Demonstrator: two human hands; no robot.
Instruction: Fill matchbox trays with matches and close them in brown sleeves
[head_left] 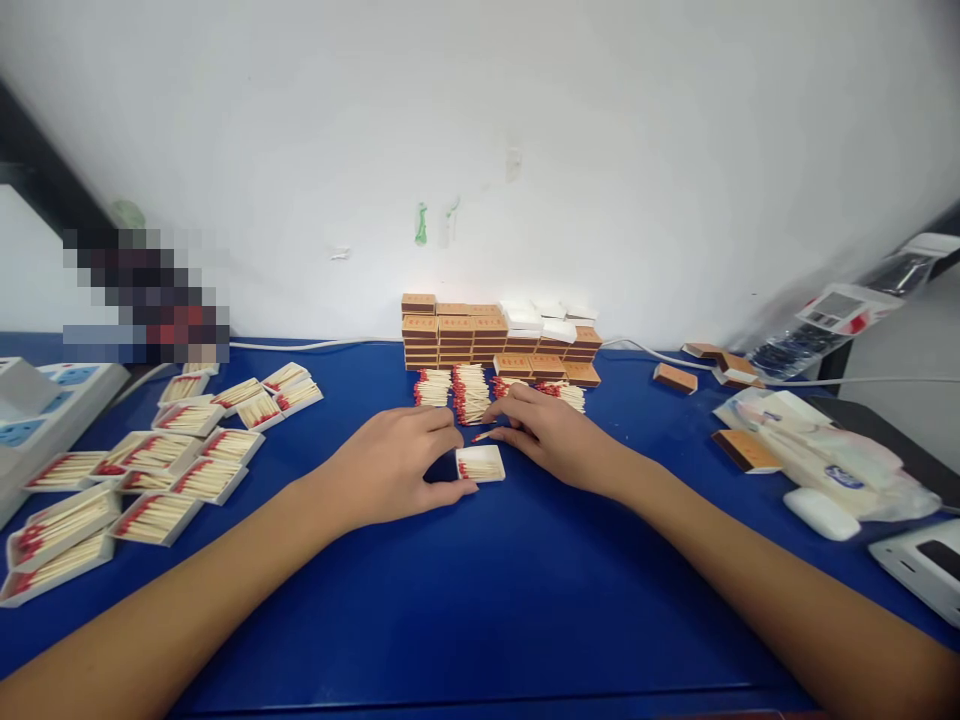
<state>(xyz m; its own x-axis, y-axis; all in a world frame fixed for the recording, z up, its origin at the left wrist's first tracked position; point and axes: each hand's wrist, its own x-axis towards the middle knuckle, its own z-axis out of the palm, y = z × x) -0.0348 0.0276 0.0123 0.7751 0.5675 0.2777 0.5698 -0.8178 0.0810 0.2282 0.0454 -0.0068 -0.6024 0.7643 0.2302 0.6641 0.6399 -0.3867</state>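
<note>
A white matchbox tray [489, 456] lies on the blue table with some red-headed matches along its lower side. My left hand [397, 462] steadies the tray's left end, thumb at the near corner and curled fingers at the far one. Just above the tray, my right hand [559, 437] has thumb and forefinger closed around a single match [481, 436], its red head pointing left. Behind my hands lie loose piles of matches, including a left pile [433, 388] and a middle pile [470, 392]. My right fingers partly cover the piles on the right.
Stacked brown matchboxes [457, 335] stand against the wall, white trays [525, 318] on top. Several match-filled trays [187, 416] spread over the left, beside a power strip [71, 400]. At right are loose matchboxes [676, 378], a plastic packet [832, 455], a white case [821, 513] and a bottle [795, 345].
</note>
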